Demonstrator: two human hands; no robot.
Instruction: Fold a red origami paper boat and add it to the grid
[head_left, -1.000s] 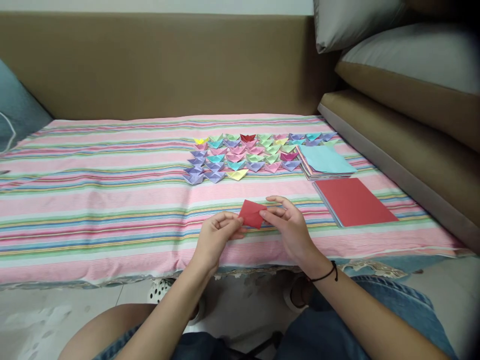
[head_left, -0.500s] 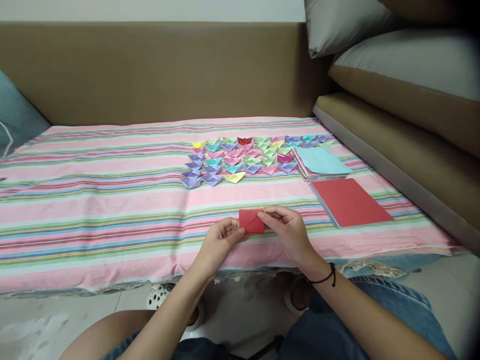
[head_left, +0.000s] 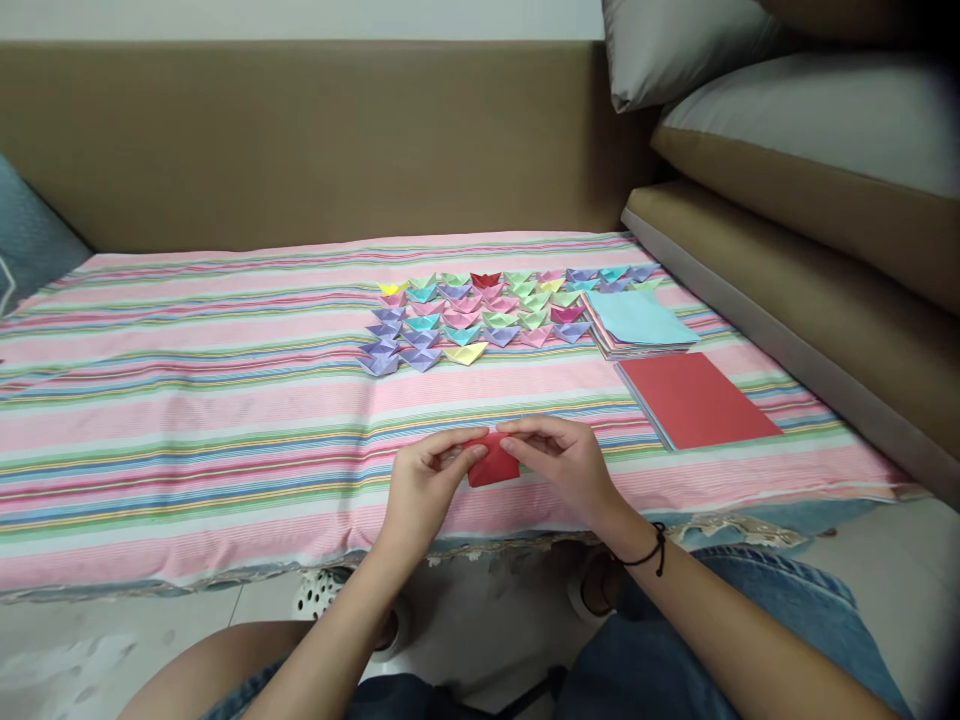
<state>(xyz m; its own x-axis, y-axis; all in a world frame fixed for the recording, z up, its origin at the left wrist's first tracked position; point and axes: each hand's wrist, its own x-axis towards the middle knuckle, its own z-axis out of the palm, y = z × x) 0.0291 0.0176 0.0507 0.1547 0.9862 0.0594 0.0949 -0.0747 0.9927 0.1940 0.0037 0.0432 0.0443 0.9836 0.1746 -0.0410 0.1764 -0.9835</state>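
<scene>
A small folded piece of red paper (head_left: 495, 466) is held up between my two hands, above the front part of the striped cloth. My left hand (head_left: 429, 474) pinches its upper left side between thumb and fingers. With thumb and fingertips, my right hand (head_left: 561, 462) grips the top edge on the right. The fingertips of both hands nearly meet at the top of the paper. Beyond them, several small folded paper boats (head_left: 463, 320) in many colours stand in rows on the cloth.
To the right lie a stack of paper with a light blue sheet on top (head_left: 646, 318) and a stack topped with red (head_left: 701, 400). The striped cloth (head_left: 187, 420) covers the seat. Cushions (head_left: 810, 130) are piled at the right, and a backrest (head_left: 315, 145) rises behind.
The red paper has been turned and tilted, its lower edge now slanting. My left hand has shifted its pinch from the lower left corner to the upper left, nearer my right fingertips.
</scene>
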